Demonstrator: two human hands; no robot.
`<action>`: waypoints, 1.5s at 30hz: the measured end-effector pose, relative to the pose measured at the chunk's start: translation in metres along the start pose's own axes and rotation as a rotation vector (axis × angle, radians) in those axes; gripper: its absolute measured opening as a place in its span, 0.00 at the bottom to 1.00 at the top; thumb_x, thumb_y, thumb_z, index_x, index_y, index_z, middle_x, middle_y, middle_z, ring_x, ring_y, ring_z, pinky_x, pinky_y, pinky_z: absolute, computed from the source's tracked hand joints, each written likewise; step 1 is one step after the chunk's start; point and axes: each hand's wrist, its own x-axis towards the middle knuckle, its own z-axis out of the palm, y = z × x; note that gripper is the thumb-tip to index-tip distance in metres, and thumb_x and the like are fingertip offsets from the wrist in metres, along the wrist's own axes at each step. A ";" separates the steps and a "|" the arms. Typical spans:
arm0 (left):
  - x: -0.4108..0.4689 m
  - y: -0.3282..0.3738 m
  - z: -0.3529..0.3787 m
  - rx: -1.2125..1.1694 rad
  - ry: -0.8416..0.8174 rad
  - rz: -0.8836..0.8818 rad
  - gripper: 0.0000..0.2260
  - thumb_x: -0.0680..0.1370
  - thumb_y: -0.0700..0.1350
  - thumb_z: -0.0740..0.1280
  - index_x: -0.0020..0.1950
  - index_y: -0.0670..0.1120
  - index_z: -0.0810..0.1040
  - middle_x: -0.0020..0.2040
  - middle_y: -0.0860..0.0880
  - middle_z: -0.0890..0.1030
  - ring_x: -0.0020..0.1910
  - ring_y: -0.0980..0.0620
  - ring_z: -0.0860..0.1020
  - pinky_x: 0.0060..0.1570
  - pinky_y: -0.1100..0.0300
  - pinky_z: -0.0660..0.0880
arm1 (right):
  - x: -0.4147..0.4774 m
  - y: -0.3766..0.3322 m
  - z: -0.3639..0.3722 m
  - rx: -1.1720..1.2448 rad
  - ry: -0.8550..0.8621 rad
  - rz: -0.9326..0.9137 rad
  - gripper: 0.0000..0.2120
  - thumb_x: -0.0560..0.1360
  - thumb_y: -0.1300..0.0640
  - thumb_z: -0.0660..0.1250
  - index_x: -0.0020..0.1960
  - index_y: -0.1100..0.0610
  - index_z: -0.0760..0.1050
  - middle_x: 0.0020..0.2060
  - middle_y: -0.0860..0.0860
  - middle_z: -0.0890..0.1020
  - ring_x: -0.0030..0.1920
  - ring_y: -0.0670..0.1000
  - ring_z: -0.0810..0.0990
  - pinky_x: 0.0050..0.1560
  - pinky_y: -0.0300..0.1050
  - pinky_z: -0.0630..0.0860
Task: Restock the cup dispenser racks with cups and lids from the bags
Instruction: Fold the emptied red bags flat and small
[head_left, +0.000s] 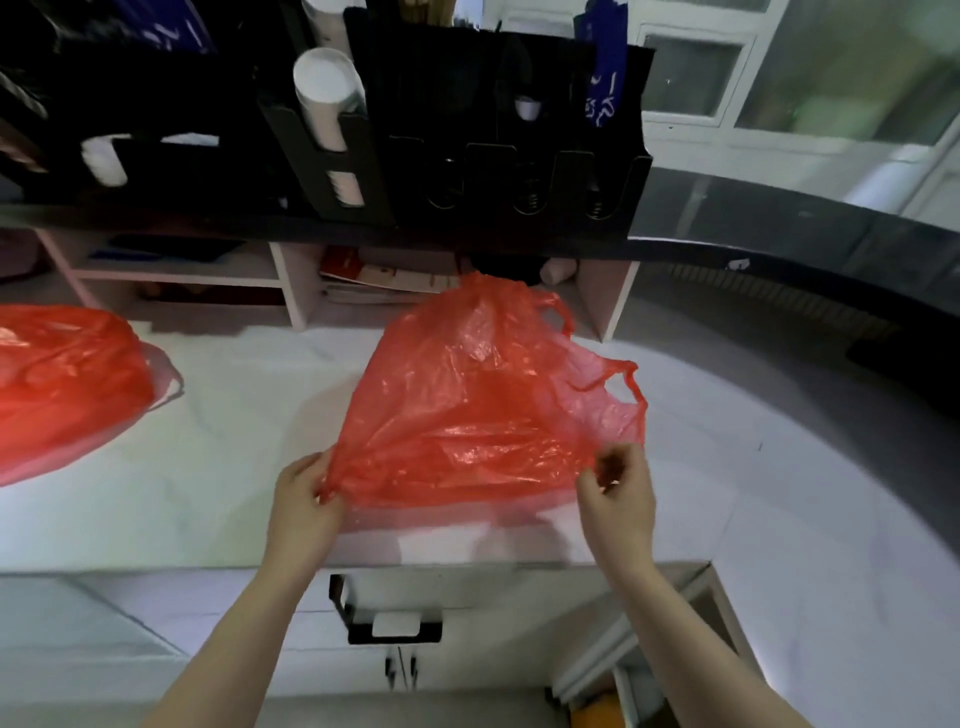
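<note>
Well left of the left grip: second red bag (62, 384), bulging, lying on the white surface (234, 415). Left grip (304, 499): thumb and fingers pinch the near left corner of the central red bag (467, 405). The bag's near edge is drawn out between both grips, over the surface. Right grip (618, 493): fingers curled, pinching the bag's near right edge; motion-blurred. Beyond both grips, above the bag: black cup dispenser rack (519, 171). White cup stack (327, 98) sits in a column toward its left.

The second red bag (67, 379), far left, is cut off by the edge.
</note>
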 end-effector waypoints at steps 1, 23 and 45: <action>-0.004 0.003 -0.001 0.019 -0.046 0.006 0.19 0.72 0.34 0.65 0.57 0.53 0.80 0.48 0.43 0.79 0.48 0.41 0.78 0.48 0.43 0.77 | -0.005 -0.007 0.001 -0.026 -0.058 -0.061 0.16 0.70 0.67 0.65 0.43 0.46 0.69 0.39 0.48 0.75 0.38 0.43 0.73 0.38 0.31 0.68; 0.067 0.031 0.130 0.771 -0.495 0.166 0.42 0.76 0.61 0.62 0.78 0.48 0.40 0.78 0.43 0.40 0.76 0.46 0.39 0.74 0.54 0.39 | 0.111 -0.042 0.111 -0.529 -0.766 -0.627 0.22 0.80 0.53 0.59 0.73 0.54 0.65 0.73 0.54 0.66 0.75 0.53 0.59 0.74 0.45 0.55; 0.139 -0.036 0.063 0.698 -0.363 -0.095 0.44 0.72 0.59 0.70 0.78 0.46 0.48 0.78 0.44 0.54 0.76 0.48 0.56 0.73 0.53 0.54 | 0.130 0.048 0.130 -0.527 -0.940 -0.082 0.37 0.77 0.45 0.64 0.78 0.47 0.47 0.78 0.50 0.46 0.77 0.51 0.45 0.73 0.56 0.47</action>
